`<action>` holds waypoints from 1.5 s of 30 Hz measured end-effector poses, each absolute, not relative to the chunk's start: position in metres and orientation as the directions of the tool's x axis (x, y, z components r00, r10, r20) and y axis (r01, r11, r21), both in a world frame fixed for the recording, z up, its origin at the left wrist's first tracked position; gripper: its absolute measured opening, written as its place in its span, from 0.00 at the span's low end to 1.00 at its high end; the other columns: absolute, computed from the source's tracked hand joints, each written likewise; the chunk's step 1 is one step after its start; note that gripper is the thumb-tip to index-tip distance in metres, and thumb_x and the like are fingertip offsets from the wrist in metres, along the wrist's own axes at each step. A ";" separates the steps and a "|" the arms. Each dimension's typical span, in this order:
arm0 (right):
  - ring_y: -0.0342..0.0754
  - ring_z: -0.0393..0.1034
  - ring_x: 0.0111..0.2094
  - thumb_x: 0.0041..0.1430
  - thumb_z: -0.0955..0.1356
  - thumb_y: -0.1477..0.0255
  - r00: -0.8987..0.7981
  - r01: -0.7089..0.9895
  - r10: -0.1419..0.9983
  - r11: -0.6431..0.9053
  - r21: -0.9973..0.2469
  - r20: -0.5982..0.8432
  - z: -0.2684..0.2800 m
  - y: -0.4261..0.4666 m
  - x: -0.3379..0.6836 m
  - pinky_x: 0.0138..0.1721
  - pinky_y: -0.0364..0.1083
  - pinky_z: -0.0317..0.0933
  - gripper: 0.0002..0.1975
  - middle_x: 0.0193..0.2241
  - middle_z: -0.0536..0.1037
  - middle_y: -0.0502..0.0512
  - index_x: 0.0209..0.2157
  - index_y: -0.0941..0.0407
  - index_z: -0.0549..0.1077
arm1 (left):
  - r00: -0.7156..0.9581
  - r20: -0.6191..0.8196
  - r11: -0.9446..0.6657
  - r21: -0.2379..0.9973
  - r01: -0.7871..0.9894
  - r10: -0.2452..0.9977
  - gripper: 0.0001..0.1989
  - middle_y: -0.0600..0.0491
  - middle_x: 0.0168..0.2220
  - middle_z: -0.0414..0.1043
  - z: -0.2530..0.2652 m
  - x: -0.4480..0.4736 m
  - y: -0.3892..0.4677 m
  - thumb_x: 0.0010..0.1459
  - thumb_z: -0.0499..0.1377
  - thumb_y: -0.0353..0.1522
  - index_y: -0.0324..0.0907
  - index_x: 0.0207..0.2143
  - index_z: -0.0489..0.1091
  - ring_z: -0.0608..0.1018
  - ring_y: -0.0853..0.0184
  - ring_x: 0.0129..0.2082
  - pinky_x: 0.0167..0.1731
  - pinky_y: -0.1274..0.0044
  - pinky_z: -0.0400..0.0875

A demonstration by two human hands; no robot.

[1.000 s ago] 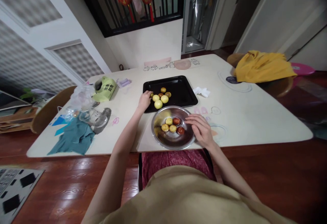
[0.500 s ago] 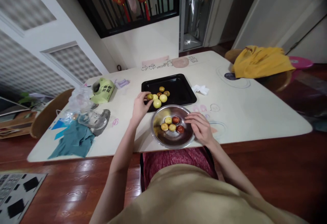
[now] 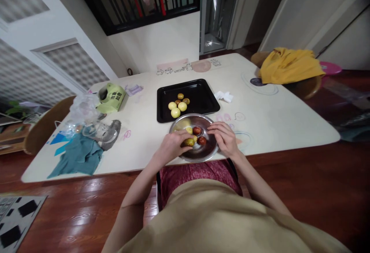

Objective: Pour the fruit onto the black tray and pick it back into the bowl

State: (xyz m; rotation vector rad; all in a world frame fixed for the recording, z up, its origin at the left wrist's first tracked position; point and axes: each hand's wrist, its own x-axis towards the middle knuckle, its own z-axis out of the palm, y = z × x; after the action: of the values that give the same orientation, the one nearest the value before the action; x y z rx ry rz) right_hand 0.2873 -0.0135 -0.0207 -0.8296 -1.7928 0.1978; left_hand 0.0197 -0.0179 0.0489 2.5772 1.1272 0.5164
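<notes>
A shiny metal bowl (image 3: 199,156) stands at the table's near edge, with red fruits (image 3: 201,141) and yellow ones (image 3: 189,130) inside. My left hand (image 3: 173,143) reaches over its left rim, fingers and thumb closed round a small greenish-brown fruit (image 3: 189,142) low in the bowl. At the right rim, my right hand (image 3: 225,137) grips the bowl, its fingertips reaching over the edge. Just behind the bowl, a black baking tray (image 3: 202,95) carries several round fruits: yellow ones (image 3: 175,112) in front and smaller brownish ones (image 3: 180,96) behind.
Crumpled white tissue (image 3: 224,96) lies right of the tray. On the table's left are a green box (image 3: 113,98), clear plastic bags (image 3: 85,108), a transparent container (image 3: 96,130) and a teal cloth (image 3: 79,154). Yellow fabric (image 3: 289,66) drapes over a chair at right.
My left hand has moved from the tray towards me and into the bowl, carrying the greenish-brown fruit. My right hand stays at the bowl's rim. The view has shifted slightly.
</notes>
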 end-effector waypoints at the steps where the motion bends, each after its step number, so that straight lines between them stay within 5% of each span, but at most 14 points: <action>1: 0.59 0.78 0.48 0.75 0.61 0.66 -0.159 0.434 0.620 0.743 -0.510 0.768 -0.021 -0.014 0.287 0.52 0.62 0.72 0.19 0.41 0.85 0.59 0.40 0.52 0.84 | 0.637 0.194 -0.656 0.379 0.653 0.746 0.18 0.51 0.50 0.83 0.049 0.020 -0.018 0.59 0.74 0.31 0.49 0.51 0.79 0.85 0.58 0.48 0.46 0.72 0.79; 21: 0.59 0.78 0.47 0.76 0.62 0.67 -0.156 0.406 0.606 0.759 -0.509 0.780 -0.023 -0.012 0.287 0.50 0.62 0.73 0.18 0.41 0.85 0.59 0.41 0.51 0.84 | 0.670 0.054 -0.652 0.299 0.697 0.741 0.12 0.52 0.42 0.83 0.045 0.025 -0.014 0.57 0.75 0.31 0.47 0.42 0.80 0.84 0.61 0.38 0.37 0.74 0.76; 27: 0.58 0.78 0.47 0.76 0.61 0.66 -0.155 0.409 0.617 0.751 -0.519 0.771 -0.021 -0.012 0.287 0.51 0.62 0.73 0.19 0.40 0.85 0.59 0.39 0.51 0.84 | 0.666 0.243 -0.680 0.496 0.540 0.706 0.09 0.50 0.44 0.84 0.044 0.012 -0.008 0.69 0.66 0.39 0.46 0.47 0.80 0.84 0.61 0.43 0.45 0.73 0.77; 34: 0.58 0.78 0.47 0.75 0.62 0.67 -0.154 0.412 0.602 0.760 -0.503 0.784 -0.019 -0.013 0.286 0.50 0.61 0.74 0.19 0.39 0.85 0.59 0.39 0.51 0.84 | 0.492 0.485 -0.672 0.659 0.337 0.723 0.15 0.47 0.40 0.84 0.029 0.004 -0.004 0.75 0.57 0.39 0.43 0.39 0.80 0.83 0.61 0.43 0.50 0.66 0.76; 45: 0.58 0.78 0.46 0.76 0.61 0.66 -0.162 0.422 0.606 0.756 -0.501 0.778 -0.018 -0.013 0.287 0.49 0.61 0.73 0.20 0.39 0.85 0.59 0.38 0.51 0.83 | 0.522 0.439 -0.663 0.637 0.392 0.731 0.25 0.46 0.41 0.85 0.024 0.004 -0.003 0.78 0.47 0.44 0.43 0.39 0.80 0.83 0.58 0.43 0.51 0.63 0.73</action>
State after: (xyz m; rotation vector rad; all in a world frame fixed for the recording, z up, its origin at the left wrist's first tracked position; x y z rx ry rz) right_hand 0.2870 -0.0127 -0.0179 -0.8026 -1.7925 0.1983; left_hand 0.0042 -0.0030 0.0243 2.3001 0.9169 0.9766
